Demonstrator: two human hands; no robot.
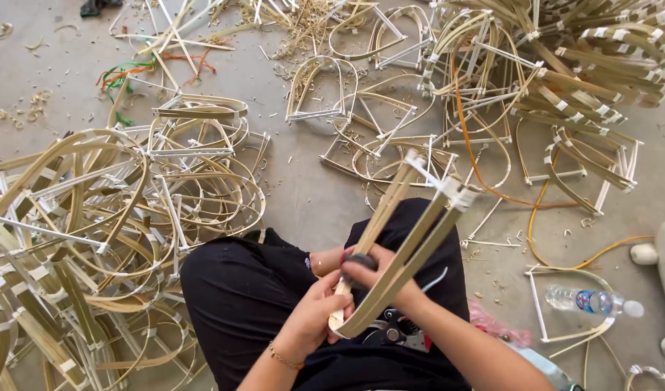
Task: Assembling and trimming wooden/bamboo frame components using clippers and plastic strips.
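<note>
Two hands meet over your lap on one bent bamboo frame (401, 246): your left hand (311, 318) is closed around its curved lower end, and your right hand (379, 279) wraps the strips just above, fingers curled tight over a dark roll, seemingly tape (360, 261). The frame's taped upper ends point away from you, over the concrete floor (311, 195). A pair of pliers (390, 333) lies on your black trousers under your right wrist. Heaps of similar bamboo frames (93, 239) spread to your left and ahead, and a plastic water bottle (593, 300) lies on the floor to your right.
</note>
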